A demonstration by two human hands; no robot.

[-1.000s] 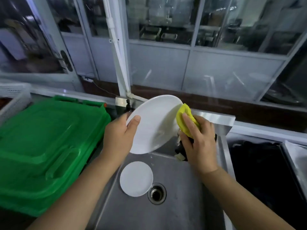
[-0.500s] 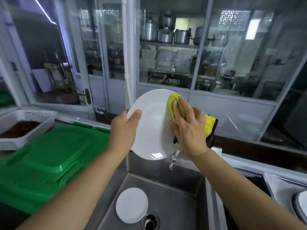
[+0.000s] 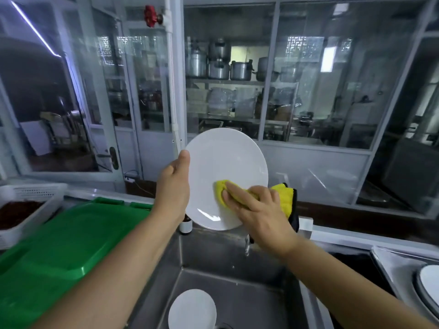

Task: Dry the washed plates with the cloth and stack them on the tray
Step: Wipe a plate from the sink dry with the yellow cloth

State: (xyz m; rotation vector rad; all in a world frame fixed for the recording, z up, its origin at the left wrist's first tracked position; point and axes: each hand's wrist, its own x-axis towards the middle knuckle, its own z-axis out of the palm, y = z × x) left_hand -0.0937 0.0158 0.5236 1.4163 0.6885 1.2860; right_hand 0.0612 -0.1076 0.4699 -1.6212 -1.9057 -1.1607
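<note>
One plate (image 3: 225, 162) upright — face toward camera; cloth (image 3: 282, 198) pressed.

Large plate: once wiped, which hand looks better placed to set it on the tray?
Probably left. The left hand already grips the large plate by its rim; the right hand presses the yellow cloth, though the tray lies right.

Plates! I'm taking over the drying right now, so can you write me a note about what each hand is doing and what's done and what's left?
Left hand grips the big plate by its edge, held up over the sink.
Right hand presses the yellow cloth on the plate's face.
Small plate lies in the sink, not dried yet.
Tray at right holds a plate already.
Left: finish wiping, stack it on the tray, then dry the small one.
</note>
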